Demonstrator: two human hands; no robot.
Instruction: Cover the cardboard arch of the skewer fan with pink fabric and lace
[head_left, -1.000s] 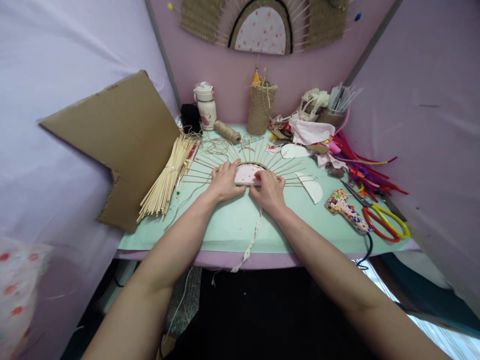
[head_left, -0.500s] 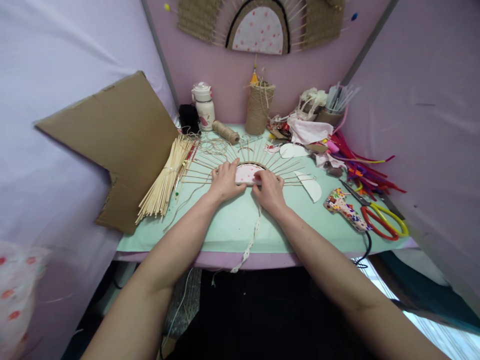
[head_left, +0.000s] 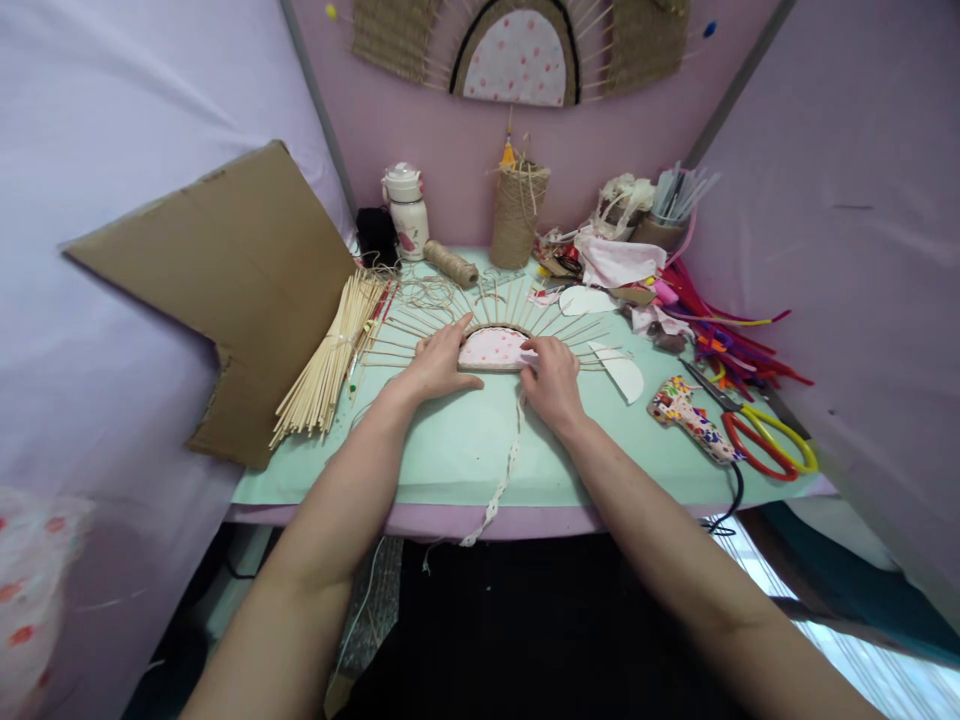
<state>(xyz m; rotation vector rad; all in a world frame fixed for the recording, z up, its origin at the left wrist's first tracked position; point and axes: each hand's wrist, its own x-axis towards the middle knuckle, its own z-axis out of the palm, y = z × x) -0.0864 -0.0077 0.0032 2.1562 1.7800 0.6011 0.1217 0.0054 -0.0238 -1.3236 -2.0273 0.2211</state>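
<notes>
A half-circle panel (head_left: 491, 350), covered in white cloth with pink spots, lies flat on the table with its straight edge towards me. Thin sticks (head_left: 397, 347) fan out from its curved rim. My left hand (head_left: 441, 365) rests at the panel's left end, open, its thumb stretched out and its fingers over the sticks. At the right end my right hand (head_left: 553, 380) has its fingers curled, thumb and forefinger gripping the panel's corner. A white lace ribbon (head_left: 511, 465) runs from beside the right hand down over the table's front edge.
A bundle of sticks (head_left: 330, 360) and cut cardboard (head_left: 225, 280) are on the left. Behind stand a bottle (head_left: 409, 215) and a twine spool (head_left: 519, 215). To the right lie a white half-circle (head_left: 621, 375), a glue gun (head_left: 694, 420), scissors (head_left: 765, 440) and pipe cleaners (head_left: 720, 325).
My left hand has slid left and its thumb has come away from the panel's lower edge. My right hand has shifted slightly right, uncovering more of the spotted cloth.
</notes>
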